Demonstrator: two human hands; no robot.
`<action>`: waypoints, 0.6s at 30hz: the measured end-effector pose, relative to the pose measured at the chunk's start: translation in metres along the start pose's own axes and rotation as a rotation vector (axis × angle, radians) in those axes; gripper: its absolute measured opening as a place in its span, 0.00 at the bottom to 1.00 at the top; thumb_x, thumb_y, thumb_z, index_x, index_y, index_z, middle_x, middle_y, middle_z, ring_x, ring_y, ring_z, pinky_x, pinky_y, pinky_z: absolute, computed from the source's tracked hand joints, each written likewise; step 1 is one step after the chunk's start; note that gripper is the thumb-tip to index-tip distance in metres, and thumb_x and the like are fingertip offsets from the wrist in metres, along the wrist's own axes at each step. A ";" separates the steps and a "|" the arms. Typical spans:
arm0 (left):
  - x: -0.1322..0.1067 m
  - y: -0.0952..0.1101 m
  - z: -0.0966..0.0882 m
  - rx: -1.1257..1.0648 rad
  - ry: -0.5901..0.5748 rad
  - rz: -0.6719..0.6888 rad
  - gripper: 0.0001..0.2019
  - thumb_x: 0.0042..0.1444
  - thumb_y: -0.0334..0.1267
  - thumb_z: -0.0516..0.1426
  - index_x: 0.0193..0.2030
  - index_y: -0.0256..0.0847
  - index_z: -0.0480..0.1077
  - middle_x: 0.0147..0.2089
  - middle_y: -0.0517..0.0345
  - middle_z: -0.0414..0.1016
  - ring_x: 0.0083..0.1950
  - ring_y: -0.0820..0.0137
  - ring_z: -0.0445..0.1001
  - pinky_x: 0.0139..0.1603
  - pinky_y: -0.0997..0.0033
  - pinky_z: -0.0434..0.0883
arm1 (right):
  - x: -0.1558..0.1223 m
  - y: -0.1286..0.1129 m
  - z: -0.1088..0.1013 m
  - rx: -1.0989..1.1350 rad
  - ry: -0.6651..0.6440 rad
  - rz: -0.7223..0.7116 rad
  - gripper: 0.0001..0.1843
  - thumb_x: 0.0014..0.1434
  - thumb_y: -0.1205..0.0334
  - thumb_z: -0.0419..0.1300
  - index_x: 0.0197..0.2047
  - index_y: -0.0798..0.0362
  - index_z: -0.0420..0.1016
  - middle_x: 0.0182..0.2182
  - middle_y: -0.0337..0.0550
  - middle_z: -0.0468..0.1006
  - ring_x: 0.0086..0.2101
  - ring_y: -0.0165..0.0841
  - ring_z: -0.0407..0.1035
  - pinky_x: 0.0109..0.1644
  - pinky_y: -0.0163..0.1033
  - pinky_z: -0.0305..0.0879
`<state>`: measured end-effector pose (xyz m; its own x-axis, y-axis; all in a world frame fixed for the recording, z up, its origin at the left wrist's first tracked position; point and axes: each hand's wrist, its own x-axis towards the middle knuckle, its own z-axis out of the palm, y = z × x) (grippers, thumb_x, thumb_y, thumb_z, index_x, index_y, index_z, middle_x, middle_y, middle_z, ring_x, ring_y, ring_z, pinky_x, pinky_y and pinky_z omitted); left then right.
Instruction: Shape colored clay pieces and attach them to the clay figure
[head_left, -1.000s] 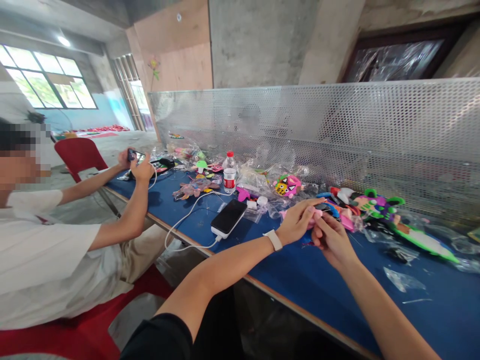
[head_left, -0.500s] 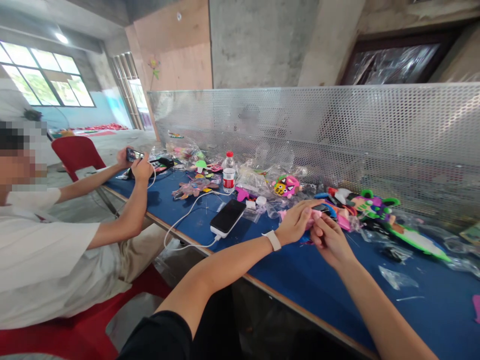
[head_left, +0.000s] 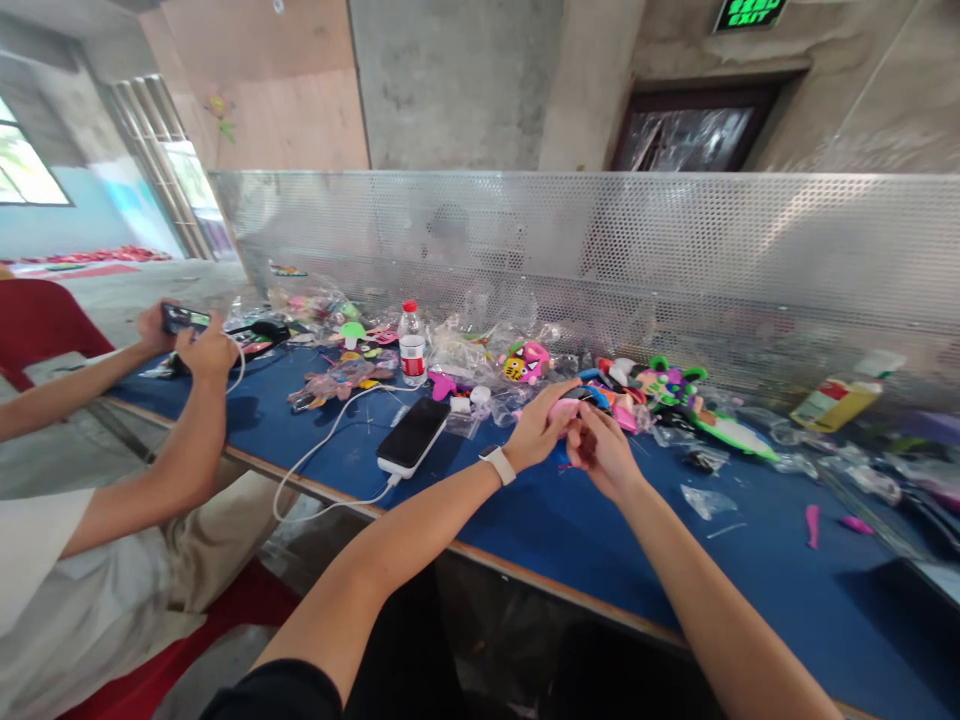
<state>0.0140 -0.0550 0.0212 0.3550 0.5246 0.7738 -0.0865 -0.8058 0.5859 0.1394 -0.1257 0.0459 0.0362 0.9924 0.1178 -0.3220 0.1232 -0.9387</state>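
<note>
My left hand, with a pale band at its wrist, is closed on a small pink piece that looks soft. Fingers cover most of it, so its shape cannot be made out. My right hand meets the left at the piece's right end, its fingertips pinched on it. Just behind the hands lies a heap of coloured toy pieces in pink, blue and red. A green and purple figure and a white, green-edged piece are to the right.
A phone on a white power bank with a cable lies left of my hands. Behind it stand a bottle and a pink-yellow toy. A yellow bottle leans at right. A perforated metal screen borders the table. A person holds a phone.
The view has swung to the right, bringing the yellow bottle and two magenta pieces into sight. Both hands stay together at the pink piece; the right fingers have shifted on it.
</note>
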 end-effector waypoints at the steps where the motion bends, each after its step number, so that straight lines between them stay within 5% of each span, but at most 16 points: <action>1: 0.000 0.000 -0.001 0.011 0.000 -0.002 0.24 0.74 0.52 0.48 0.68 0.44 0.68 0.68 0.44 0.74 0.70 0.57 0.72 0.73 0.48 0.66 | 0.001 0.001 0.001 -0.011 0.007 -0.009 0.30 0.50 0.34 0.73 0.34 0.50 0.70 0.17 0.29 0.70 0.12 0.26 0.64 0.12 0.28 0.51; 12: 0.003 0.010 0.000 0.031 0.023 -0.081 0.24 0.74 0.54 0.48 0.65 0.44 0.73 0.66 0.45 0.76 0.68 0.59 0.73 0.72 0.51 0.67 | 0.005 0.006 0.002 -0.041 0.023 -0.053 0.31 0.53 0.30 0.69 0.32 0.50 0.67 0.14 0.29 0.68 0.11 0.25 0.63 0.12 0.28 0.52; 18: 0.006 0.010 -0.002 -0.214 0.070 -0.191 0.27 0.75 0.55 0.43 0.63 0.44 0.75 0.66 0.48 0.76 0.69 0.58 0.73 0.74 0.49 0.66 | 0.001 0.000 0.005 -0.062 -0.005 -0.032 0.30 0.51 0.38 0.74 0.45 0.49 0.69 0.16 0.28 0.72 0.12 0.26 0.64 0.13 0.27 0.53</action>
<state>0.0133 -0.0590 0.0320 0.3196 0.6846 0.6551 -0.2215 -0.6183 0.7541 0.1344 -0.1250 0.0478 0.0411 0.9880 0.1492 -0.2619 0.1547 -0.9526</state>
